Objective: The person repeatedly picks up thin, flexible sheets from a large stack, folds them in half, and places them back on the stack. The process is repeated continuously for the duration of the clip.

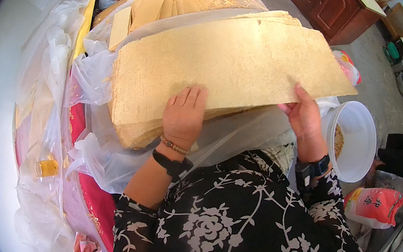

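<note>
A tall stack of large, thin, tan sheets (131, 134) with rough edges lies on clear plastic film in front of me. They look like dry flat pancakes, though I cannot be sure of the kind. My left hand (184, 116) rests flat on the top sheet (232, 53) near its front edge, fingers stretched out and side by side. On the right, my right hand (305, 112) pinches that sheet's front edge, thumb above and fingers beneath. The sheet's right end sticks out past the pile, raised off it. What lies under the sheet is partly hidden.
Folded tan pieces (169, 5) lie behind the stack among crumbs. A white plastic bucket (359, 143) with tan scraps inside stands at my right, near a red printed bag (375, 206). Loose plastic film (55, 69) and a small amber jar (47, 168) are on the left. A dark red cabinet (330, 12) stands farther back.
</note>
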`<action>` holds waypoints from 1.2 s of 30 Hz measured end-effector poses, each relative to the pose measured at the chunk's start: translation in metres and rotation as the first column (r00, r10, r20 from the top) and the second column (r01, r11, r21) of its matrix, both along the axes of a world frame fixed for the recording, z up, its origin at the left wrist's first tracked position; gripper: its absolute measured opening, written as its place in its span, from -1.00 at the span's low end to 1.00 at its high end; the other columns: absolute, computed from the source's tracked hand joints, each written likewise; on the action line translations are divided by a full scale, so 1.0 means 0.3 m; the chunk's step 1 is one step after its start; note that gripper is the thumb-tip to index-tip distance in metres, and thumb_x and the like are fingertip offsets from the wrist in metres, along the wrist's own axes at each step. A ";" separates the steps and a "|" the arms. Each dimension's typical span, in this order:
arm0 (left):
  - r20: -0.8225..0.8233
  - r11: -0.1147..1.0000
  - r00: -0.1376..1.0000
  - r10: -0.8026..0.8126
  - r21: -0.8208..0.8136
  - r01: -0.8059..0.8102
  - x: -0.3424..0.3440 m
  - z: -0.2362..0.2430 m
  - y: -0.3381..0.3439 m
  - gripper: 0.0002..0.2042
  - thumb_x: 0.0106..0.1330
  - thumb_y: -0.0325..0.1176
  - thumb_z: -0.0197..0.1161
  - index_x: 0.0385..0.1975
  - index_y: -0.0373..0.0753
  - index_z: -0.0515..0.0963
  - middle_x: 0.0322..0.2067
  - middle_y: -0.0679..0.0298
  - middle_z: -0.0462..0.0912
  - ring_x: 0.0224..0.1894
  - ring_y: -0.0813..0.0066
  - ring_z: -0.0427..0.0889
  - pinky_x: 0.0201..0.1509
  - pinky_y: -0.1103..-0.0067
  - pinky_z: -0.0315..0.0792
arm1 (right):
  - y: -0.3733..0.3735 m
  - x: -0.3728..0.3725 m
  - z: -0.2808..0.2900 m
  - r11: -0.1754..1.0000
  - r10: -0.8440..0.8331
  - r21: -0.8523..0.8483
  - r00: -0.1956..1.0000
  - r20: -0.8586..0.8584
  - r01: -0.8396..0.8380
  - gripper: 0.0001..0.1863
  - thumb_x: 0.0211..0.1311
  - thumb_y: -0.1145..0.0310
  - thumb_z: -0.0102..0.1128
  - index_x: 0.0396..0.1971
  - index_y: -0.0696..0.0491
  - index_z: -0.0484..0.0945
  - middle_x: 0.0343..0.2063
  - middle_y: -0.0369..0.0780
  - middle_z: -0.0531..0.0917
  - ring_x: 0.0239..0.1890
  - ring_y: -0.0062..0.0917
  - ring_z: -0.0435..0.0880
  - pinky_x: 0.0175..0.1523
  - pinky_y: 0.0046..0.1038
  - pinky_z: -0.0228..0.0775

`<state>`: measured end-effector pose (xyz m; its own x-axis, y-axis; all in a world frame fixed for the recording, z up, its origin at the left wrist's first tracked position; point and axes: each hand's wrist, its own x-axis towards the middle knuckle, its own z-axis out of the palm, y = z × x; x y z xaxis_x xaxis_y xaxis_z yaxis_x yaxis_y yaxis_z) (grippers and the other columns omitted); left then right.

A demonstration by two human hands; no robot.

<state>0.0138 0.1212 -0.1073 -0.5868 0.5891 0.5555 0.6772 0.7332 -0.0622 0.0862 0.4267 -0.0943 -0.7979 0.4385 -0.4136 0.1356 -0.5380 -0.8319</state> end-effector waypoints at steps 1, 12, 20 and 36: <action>0.009 1.000 1.000 0.004 0.010 -0.004 0.002 0.000 0.015 -0.66 0.27 -0.41 0.18 0.05 -0.22 0.62 0.01 0.25 0.69 0.09 0.25 0.64 0.10 0.37 0.49 | -0.035 0.009 -0.016 0.999 0.014 -0.030 0.995 -0.096 -0.017 -0.48 0.49 0.12 0.22 0.32 0.04 0.46 0.07 -0.20 0.71 -0.01 -0.39 0.76 -0.05 -0.34 0.69; 0.170 0.988 0.975 -0.143 -0.038 0.151 -0.016 0.055 0.157 -0.66 0.25 -0.42 0.19 0.03 -0.25 0.64 0.01 0.22 0.73 0.01 0.26 0.69 0.00 0.35 0.54 | -0.158 -0.010 -0.041 0.978 0.162 -0.141 0.986 0.033 -0.156 -0.49 0.49 0.04 0.25 0.26 0.03 0.52 -0.01 -0.17 0.74 -0.07 -0.38 0.77 0.02 -0.29 0.65; 0.188 0.983 0.967 -0.170 -0.035 0.180 -0.028 0.048 0.117 -0.67 0.27 -0.43 0.23 0.05 -0.18 0.64 0.09 0.21 0.70 0.09 0.21 0.68 0.08 0.32 0.55 | -0.139 0.022 -0.085 0.985 0.082 -0.151 0.997 0.015 -0.079 -0.48 0.50 0.03 0.23 0.28 0.03 0.50 0.03 -0.19 0.74 -0.05 -0.40 0.77 0.00 -0.29 0.66; 0.194 0.972 0.954 -0.227 -0.017 0.235 -0.045 0.060 0.136 -0.67 0.27 -0.41 0.20 0.04 -0.15 0.65 0.10 0.27 0.69 0.10 0.25 0.67 -0.01 0.38 0.56 | -0.147 0.039 -0.093 0.993 0.098 -0.077 0.991 0.095 -0.091 -0.46 0.42 0.04 0.32 0.25 0.02 0.55 0.00 -0.23 0.74 -0.10 -0.42 0.75 -0.05 -0.31 0.62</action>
<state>0.0005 0.1620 -0.0892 -0.5240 0.7404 0.4211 0.8301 0.5547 0.0576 0.0979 0.3826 -0.1222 -0.7881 0.3290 -0.5202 0.2680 -0.5774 -0.7712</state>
